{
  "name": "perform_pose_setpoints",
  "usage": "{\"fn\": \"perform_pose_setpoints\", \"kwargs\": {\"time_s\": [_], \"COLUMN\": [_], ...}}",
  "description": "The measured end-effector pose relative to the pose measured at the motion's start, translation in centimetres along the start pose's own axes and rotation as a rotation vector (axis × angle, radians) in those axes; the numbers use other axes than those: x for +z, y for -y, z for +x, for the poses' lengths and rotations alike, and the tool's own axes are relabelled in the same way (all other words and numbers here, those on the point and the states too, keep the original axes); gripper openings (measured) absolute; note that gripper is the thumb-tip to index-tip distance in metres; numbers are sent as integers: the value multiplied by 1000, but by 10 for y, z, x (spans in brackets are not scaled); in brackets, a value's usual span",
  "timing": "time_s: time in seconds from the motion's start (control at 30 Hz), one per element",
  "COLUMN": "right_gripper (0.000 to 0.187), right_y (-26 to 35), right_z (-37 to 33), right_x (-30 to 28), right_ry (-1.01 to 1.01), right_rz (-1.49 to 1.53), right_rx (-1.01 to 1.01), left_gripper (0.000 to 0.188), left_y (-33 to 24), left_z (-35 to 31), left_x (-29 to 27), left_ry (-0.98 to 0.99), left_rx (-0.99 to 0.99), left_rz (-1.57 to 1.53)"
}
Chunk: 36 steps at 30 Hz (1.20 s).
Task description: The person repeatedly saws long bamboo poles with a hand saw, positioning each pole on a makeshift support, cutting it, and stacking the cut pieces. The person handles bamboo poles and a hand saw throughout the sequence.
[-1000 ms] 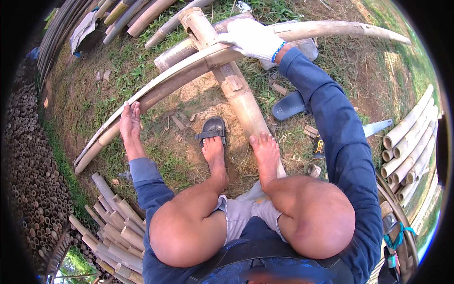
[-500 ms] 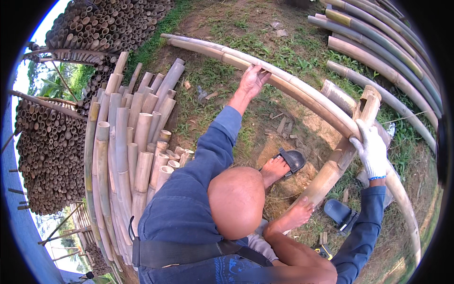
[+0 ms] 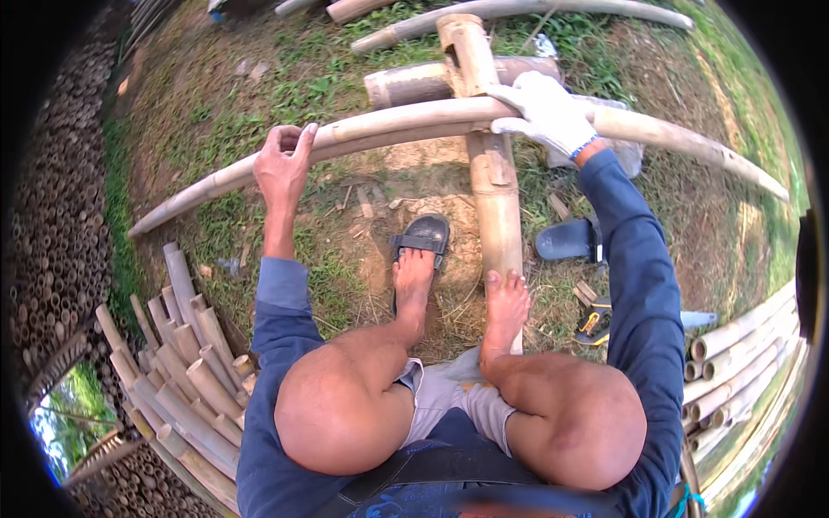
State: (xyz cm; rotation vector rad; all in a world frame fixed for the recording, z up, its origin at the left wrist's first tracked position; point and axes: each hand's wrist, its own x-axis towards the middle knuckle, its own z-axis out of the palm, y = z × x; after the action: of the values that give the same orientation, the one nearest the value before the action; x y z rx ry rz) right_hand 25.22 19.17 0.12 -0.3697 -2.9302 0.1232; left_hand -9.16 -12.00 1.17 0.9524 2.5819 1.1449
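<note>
A long bamboo pole (image 3: 406,119) lies crosswise in front of me, with a lengthwise seam along its near side. My bare left hand (image 3: 283,164) is closed on its left part, fingers curled and thumb on the near side. Wearing a white glove, my right hand (image 3: 548,112) grips the pole right of centre, where it crosses a thick bamboo post (image 3: 495,198). That post has a slot cut near its far end and rests over a short bamboo log (image 3: 410,85). My bare right foot (image 3: 508,302) presses on the post's near part.
A black sandal (image 3: 425,235) is on my left foot; the other sandal (image 3: 566,241) lies right of the post. A saw with a yellow-and-black handle (image 3: 594,322) lies nearby. Cut bamboo (image 3: 186,371) is stacked at left, more poles (image 3: 743,354) at right.
My view has swung to the right, so the pole now runs across the front. My right hand still holds it at the post; my left hand stays on the left part.
</note>
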Motion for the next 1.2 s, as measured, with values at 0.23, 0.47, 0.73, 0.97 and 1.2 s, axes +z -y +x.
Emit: {"fn": "perform_pose_setpoints", "kwargs": {"time_s": [0.23,0.47,0.73,0.97,1.2], "right_gripper": [67,61,61,69,47], "right_y": [6,-26,134,249,257], "right_z": [-15,-108,-411,-460,-423], "right_x": [-12,-35,63,120,119], "right_ry": [-96,-253,-202,-307,-545], "right_rz": [-33,-180,-24,83,-50], "right_rx": [71,286,1198,1515,1899], "left_gripper": [85,75,69,76,78], "left_y": [-106,-92,-30,34,41], "left_z": [4,17,34,55,51], "left_x": [111,105,35,-14,-22], "left_ry": [516,612,577,505,509], "left_rx": [782,692,545,526,516], "left_rz": [342,495,538,555,606]}}
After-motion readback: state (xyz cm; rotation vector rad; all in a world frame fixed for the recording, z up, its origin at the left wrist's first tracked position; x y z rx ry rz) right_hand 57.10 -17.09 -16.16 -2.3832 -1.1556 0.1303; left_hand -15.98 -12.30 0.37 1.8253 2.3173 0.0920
